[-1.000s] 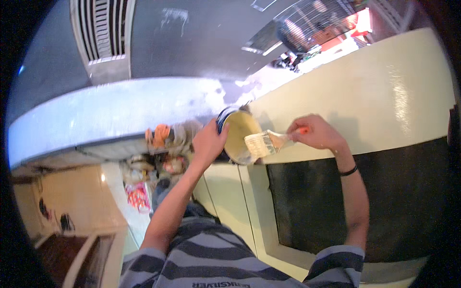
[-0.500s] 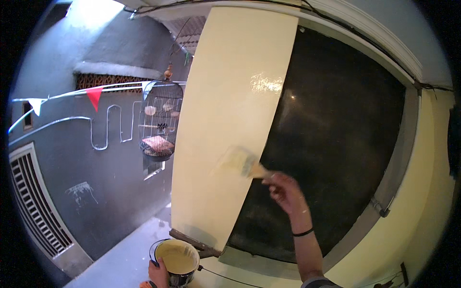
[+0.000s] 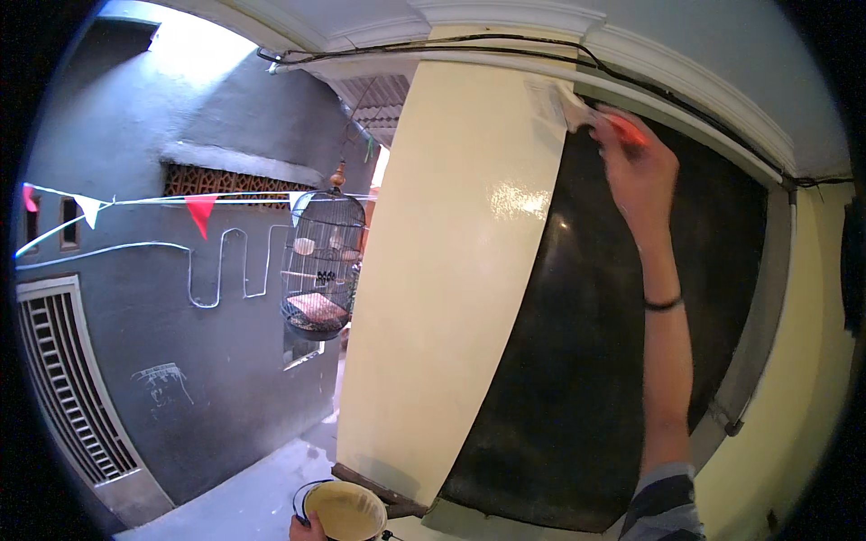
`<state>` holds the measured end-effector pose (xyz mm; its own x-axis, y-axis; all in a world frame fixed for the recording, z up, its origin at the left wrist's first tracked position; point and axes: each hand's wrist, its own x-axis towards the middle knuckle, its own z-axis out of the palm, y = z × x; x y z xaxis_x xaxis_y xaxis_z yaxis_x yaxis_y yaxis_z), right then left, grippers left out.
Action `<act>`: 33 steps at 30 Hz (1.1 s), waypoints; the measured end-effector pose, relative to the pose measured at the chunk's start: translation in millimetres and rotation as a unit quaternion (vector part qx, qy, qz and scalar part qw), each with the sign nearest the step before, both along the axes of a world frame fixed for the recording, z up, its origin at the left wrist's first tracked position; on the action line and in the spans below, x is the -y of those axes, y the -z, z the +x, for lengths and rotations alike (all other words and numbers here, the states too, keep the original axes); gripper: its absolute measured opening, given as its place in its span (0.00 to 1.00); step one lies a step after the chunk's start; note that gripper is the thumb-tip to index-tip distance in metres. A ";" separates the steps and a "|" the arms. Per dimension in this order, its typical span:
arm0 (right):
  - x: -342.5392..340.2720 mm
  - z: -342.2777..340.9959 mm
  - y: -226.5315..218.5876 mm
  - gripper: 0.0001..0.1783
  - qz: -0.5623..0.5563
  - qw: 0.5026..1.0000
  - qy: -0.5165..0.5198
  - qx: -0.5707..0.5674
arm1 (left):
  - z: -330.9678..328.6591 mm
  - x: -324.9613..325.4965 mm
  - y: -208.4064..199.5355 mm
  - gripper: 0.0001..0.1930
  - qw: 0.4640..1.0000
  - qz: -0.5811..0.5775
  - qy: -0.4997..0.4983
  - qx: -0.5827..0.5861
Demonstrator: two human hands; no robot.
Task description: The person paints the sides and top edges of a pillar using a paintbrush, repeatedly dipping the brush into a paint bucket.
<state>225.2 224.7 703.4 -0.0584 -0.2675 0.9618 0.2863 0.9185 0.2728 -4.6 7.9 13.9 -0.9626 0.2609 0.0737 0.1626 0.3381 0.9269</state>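
A flat paintbrush (image 3: 575,112) with pale bristles and an orange-red handle end is pinched in the grip of the right hand (image 3: 642,167).
Its long axis is set nearly level, the bristles pointed left and slightly upward at the top right of a glossy cream-yellow wall panel (image 3: 442,298), beside a dark glossy pane (image 3: 577,388); well below, a round bucket of yellow paint (image 3: 384,521) is clasped at its left side by the left hand (image 3: 307,529).
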 end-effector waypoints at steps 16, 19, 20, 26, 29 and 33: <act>-71.0 -137.9 67.4 0.07 0.431 0.712 0.497 0.246 | -3.2 0.0 -1.8 0.31 0.998 -0.008 0.045 0.038; -16.1 -131.4 69.6 0.06 0.281 0.822 0.348 0.352 | -3.7 -0.5 16.3 0.29 0.999 -0.014 0.025 0.014; -11.2 -132.7 50.3 0.06 0.268 0.842 0.351 0.309 | -4.0 0.3 17.9 0.29 0.999 -0.014 0.025 0.014; -47.3 -126.2 -62.2 0.06 0.306 0.832 0.439 0.144 | -10.0 -0.6 6.8 0.27 0.995 0.051 0.076 0.037; -79.0 -134.7 -39.3 0.05 0.302 0.793 0.492 0.195 | -9.2 5.3 -5.8 0.28 0.997 0.021 0.066 0.037; -36.4 -141.5 10.7 0.06 0.294 0.840 0.384 0.247 | -1.9 8.1 -7.3 0.28 0.997 -0.022 0.048 0.049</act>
<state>83.7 261.1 692.7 -0.7831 -0.3889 0.4852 0.4518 0.1804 0.8737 -6.5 -0.2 21.2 -0.9353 0.3524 -0.0329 0.1053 0.3657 0.9248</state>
